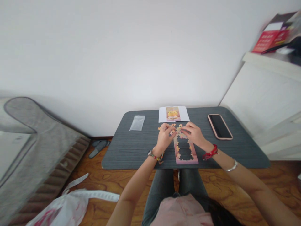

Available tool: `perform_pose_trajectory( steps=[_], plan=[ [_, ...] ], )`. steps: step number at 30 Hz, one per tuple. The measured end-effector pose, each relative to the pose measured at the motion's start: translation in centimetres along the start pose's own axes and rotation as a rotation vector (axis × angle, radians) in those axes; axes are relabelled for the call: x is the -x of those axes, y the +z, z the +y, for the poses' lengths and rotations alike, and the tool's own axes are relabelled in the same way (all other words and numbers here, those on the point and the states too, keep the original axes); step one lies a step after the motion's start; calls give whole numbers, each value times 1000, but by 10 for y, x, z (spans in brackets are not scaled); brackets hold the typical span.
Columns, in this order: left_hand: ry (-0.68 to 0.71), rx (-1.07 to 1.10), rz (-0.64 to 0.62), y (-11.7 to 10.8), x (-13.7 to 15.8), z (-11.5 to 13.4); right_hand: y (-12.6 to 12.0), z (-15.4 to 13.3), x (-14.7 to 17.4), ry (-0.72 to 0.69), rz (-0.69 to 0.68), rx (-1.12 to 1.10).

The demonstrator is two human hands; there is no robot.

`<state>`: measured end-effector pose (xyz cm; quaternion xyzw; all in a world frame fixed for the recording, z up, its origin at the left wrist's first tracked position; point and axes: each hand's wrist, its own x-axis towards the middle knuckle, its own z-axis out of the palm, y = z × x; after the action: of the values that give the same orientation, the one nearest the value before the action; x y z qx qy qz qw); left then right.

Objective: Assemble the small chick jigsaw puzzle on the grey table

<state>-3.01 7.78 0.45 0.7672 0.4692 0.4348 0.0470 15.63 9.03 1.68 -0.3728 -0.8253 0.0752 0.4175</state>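
Both hands — left hand (164,137), right hand (193,133) — pinch pieces over puzzle frame (185,151).

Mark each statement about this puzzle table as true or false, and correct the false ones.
1. Both hands, left hand and right hand, are at the top end of the puzzle frame. True.
2. The puzzle frame is filled in completely. False: its middle is open, showing the table.
3. A phone lies face up to the right of the hands. True.
4. The reference picture lies on the floor. False: it lies on the table, beyond the hands.
5. A clear plastic bag lies on the table's left part. True.
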Motion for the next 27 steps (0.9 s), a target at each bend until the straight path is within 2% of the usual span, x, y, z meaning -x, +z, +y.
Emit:
perform_pose_trajectory(
  steps=[8, 27],
  plan=[
    [23, -39, 32, -1, -11, -8, 4, 10, -20, -111, -105, 63],
    [43, -107, -49, 7, -10, -11, 9, 20, -13, -101, -159, 124]
  ],
)
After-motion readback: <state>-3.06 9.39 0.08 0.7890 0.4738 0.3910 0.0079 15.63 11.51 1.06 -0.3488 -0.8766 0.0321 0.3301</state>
